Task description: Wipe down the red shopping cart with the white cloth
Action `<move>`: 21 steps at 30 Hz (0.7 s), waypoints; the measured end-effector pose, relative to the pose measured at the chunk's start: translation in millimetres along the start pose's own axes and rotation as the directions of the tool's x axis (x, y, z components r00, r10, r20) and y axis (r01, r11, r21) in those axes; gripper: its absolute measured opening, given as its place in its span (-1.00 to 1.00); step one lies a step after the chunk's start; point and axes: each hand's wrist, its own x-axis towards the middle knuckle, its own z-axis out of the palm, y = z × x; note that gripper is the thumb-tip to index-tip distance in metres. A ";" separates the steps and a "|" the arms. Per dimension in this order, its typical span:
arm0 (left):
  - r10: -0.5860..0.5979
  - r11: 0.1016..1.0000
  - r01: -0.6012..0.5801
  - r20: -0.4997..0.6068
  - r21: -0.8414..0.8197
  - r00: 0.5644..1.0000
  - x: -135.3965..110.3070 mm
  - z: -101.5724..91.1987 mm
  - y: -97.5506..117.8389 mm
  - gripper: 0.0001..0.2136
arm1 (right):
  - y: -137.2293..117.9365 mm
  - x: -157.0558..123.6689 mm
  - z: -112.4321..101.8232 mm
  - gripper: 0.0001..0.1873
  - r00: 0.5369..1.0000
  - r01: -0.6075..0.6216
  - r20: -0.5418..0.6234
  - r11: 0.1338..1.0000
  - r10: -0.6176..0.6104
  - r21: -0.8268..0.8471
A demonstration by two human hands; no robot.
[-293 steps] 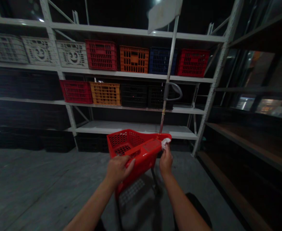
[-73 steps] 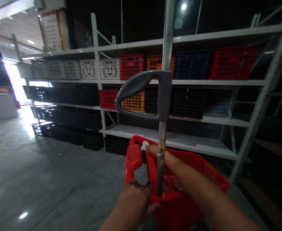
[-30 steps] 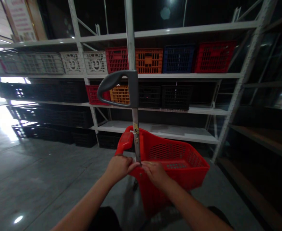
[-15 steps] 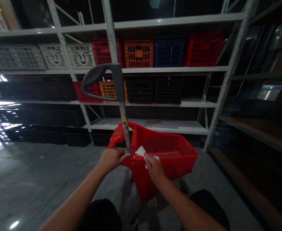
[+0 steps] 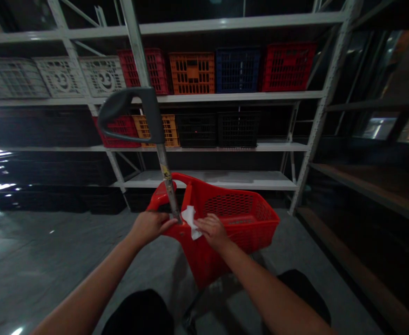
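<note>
A crumpled white cloth (image 5: 191,222) is pressed against the rim of a red plastic shopping basket (image 5: 237,209) by the half-open right hand (image 5: 213,231) — that rim is gripped by the closed left hand (image 5: 150,228).

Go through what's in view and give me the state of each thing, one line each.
Left hand: closed on the basket's rim.
Right hand: fingers on the wipe.
White wipe: crumpled against the rim.
Red plastic basket: upright.
Metal pole: tilted.
Grey grip: atop the pole, untouched.
Orange crate: on a shelf.
</note>
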 end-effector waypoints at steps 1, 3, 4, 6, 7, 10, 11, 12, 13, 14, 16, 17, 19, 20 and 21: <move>0.009 1.000 -0.009 0.003 -0.004 1.000 0.0 -0.3 -0.9 -0.41 | 6.5 -6.0 -3.2 -0.73 1.000 0.001 -0.011 1.000 -0.001 -0.004; 0.027 1.000 -0.027 0.003 0.000 1.000 -0.1 -0.2 -3.6 -0.42 | 24.2 -26.4 -14.5 -0.74 0.998 -0.048 -0.032 0.998 0.047 -0.033; 0.034 0.999 -0.034 0.002 0.009 0.999 -0.1 0.3 -5.1 -0.42 | 35.0 -39.8 -22.1 -0.74 0.995 -0.093 -0.042 0.994 0.091 -0.057; 0.040 0.999 -0.040 0.006 0.034 0.999 0.1 1.8 -7.7 -0.42 | 57.0 -67.7 -38.8 -0.75 0.979 -0.198 -0.065 0.973 0.192 -0.115; 0.040 0.998 -0.040 0.009 0.044 0.999 0.4 2.6 -8.5 -0.42 | 66.2 -79.3 -46.0 -0.75 0.968 -0.247 -0.079 0.958 0.238 -0.144; 0.042 0.998 -0.042 0.007 0.050 0.999 1.4 4.2 -7.6 -0.43 | 75.8 -90.7 -53.5 -0.75 0.940 -0.340 -0.110 0.915 0.323 -0.217; 0.044 0.998 -0.044 0.002 0.047 0.999 1.7 4.3 -6.6 -0.43 | 72.1 -85.3 -49.7 -0.75 0.935 -0.354 -0.108 0.905 0.337 -0.235; 0.047 0.998 -0.047 -0.003 0.044 0.999 2.0 4.3 -5.4 -0.43 | 65.0 -75.7 -43.0 -0.74 0.934 -0.357 -0.094 0.899 0.344 -0.252; 0.050 0.998 -0.050 -0.007 0.041 0.999 2.4 4.2 -4.3 -0.43 | 55.4 -63.1 -34.0 -0.74 0.936 -0.351 -0.071 0.899 0.345 -0.263; 0.049 0.998 -0.048 -0.008 0.039 0.999 2.7 4.1 -3.5 -0.43 | 43.8 -48.6 -23.6 -0.76 0.939 -0.339 -0.042 0.903 0.340 -0.265; 0.038 0.999 -0.038 -0.003 0.039 0.999 3.4 4.5 -3.4 -0.43 | 18.9 -19.1 -2.8 -0.79 0.952 -0.294 0.013 0.926 0.306 -0.239; 0.030 0.999 -0.030 -0.001 0.039 1.000 3.8 4.9 -4.2 -0.43 | 7.4 -6.3 5.9 -0.80 0.959 -0.271 0.024 0.939 0.282 -0.213; 0.014 0.999 -0.014 0.005 0.039 1.000 4.3 6.6 -7.7 -0.44 | -9.3 11.4 17.4 -0.76 0.974 -0.215 0.033 0.963 0.223 -0.165; 0.013 0.999 -0.013 0.008 0.033 1.000 4.4 7.6 -10.2 -0.45 | -13.3 15.6 19.8 -0.74 0.982 -0.180 0.037 0.972 0.187 -0.153; 0.017 1.000 -0.017 0.013 0.017 1.000 4.4 8.8 -13.1 -0.45 | -14.2 16.5 20.1 -0.73 0.987 -0.145 0.043 0.978 0.153 -0.151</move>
